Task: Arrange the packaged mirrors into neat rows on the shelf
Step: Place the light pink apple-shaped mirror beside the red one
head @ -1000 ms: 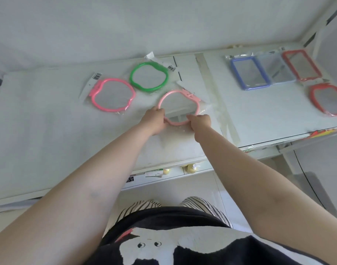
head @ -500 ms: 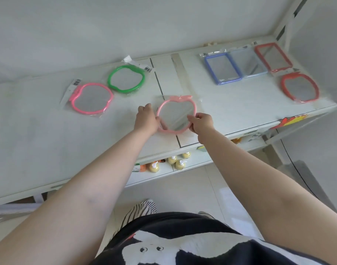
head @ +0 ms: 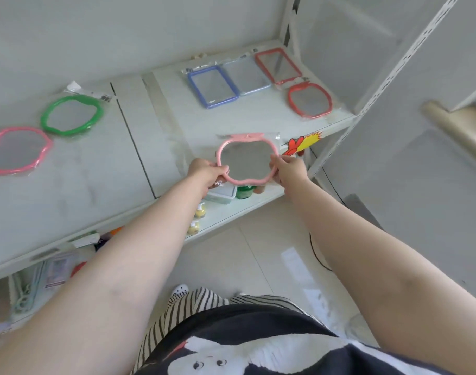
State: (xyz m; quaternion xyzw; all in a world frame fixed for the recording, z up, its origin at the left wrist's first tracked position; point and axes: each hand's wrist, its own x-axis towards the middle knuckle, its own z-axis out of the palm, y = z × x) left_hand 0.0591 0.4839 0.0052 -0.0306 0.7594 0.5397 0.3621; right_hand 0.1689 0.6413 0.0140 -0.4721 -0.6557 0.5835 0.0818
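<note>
You have seven packaged mirrors in sight. Four are apple-shaped with plastic frames: one pale pink (head: 246,158), one bright pink (head: 16,150), one green (head: 71,115), one red (head: 309,100). Three are rectangular: one blue-framed (head: 212,86), one pale grey-blue (head: 246,75), one red-framed (head: 278,64). On the lower shelf you have two small yellow bottles (head: 200,211).

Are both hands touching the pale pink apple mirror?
Touching. The head view shows the left hand and right hand gripping opposite sides of the pale pink apple mirror.
</note>
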